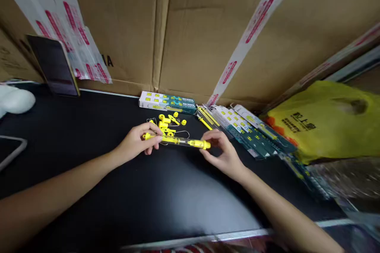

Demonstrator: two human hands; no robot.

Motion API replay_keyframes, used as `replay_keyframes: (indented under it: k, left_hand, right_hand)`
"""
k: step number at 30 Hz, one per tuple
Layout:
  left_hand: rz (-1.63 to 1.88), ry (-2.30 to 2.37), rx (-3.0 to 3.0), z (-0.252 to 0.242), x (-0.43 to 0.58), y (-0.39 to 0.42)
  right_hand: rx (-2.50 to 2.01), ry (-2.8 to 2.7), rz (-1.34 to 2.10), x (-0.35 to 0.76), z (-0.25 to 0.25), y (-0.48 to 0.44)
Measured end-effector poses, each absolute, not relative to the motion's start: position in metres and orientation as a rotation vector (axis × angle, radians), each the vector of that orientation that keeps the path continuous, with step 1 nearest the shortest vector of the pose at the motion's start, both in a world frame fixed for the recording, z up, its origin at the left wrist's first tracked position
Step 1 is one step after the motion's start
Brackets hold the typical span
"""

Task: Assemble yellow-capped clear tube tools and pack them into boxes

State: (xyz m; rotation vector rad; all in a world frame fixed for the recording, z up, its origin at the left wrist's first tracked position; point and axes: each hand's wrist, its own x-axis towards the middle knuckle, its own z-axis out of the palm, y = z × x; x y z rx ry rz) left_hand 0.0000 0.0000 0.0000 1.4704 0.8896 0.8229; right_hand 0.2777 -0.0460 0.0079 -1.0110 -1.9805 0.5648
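Observation:
A spring scale (184,141), a clear tube with yellow parts inside and yellow ends, is held level above the black table. My left hand (139,141) is closed around its left end, thumb on top. At the other end, the fingertips of my right hand (221,151) pinch the yellow cap (204,144). Just behind the tube lies a loose pile of small yellow plastic parts (163,123) and bent wire hooks (183,132). Some of that pile is hidden by the tube and my left fingers.
A printed box (166,102) lies at the back against tall cardboard cartons (208,27). To its right are yellow rods (208,116), more boxes (246,130) and a yellow plastic bag (326,126). A phone (55,65) leans at the back left; another device (10,150) lies at left.

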Motion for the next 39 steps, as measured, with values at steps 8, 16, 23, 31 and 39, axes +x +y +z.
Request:
replay_keyframes:
  k: [8, 16, 23, 31, 39]
  left_hand:
    - [0.819, 0.888, 1.487, -0.003, 0.001, 0.003]
    - [0.827, 0.843, 1.533, -0.008, 0.000, 0.004]
    - [0.797, 0.862, 1.604, -0.008, -0.001, 0.003]
    - [0.823, 1.005, 1.711, 0.000, 0.003, 0.000]
    - [0.823, 0.995, 1.648, -0.001, 0.001, 0.001]
  right_hand:
    - [-0.957, -1.998, 0.510, 0.273, 0.005, -0.048]
    - [-0.970, -2.023, 0.482, 0.275, 0.005, -0.048]
    - [-0.905, -2.092, 0.274, 0.274, 0.004, -0.048]
    - [-0.979, -2.113, 0.320, 0.281, 0.005, -0.048]
    - [-1.161, -1.865, 0.873, 0.282, 0.015, -0.051]
